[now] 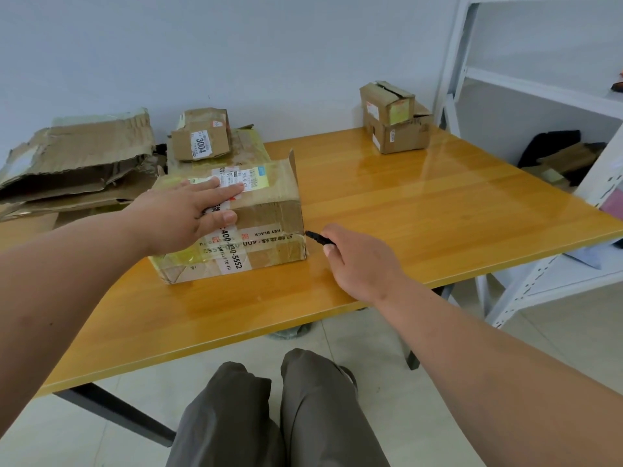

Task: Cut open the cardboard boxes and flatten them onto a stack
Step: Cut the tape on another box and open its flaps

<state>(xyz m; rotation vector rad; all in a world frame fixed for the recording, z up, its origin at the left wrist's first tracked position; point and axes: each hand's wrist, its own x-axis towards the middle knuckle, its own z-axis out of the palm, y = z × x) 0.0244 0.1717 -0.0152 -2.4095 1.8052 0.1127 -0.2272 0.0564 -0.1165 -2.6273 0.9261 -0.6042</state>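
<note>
Left hand point(188, 210): flat, fingers straight, pressing the box point(232, 220) top
Right hand point(354, 261): gripping a cutter point(319, 238); tip at the box's near right corner
Box: on the desk point(421, 210), under the left hand

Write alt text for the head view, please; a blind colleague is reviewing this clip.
A person's left hand presses flat on a taped cardboard box on a wooden table, while the right hand holds a black cutter with its tip at the box's right corner. Flattened cardboard lies at the left; two small boxes sit stacked at the far edge.
</note>
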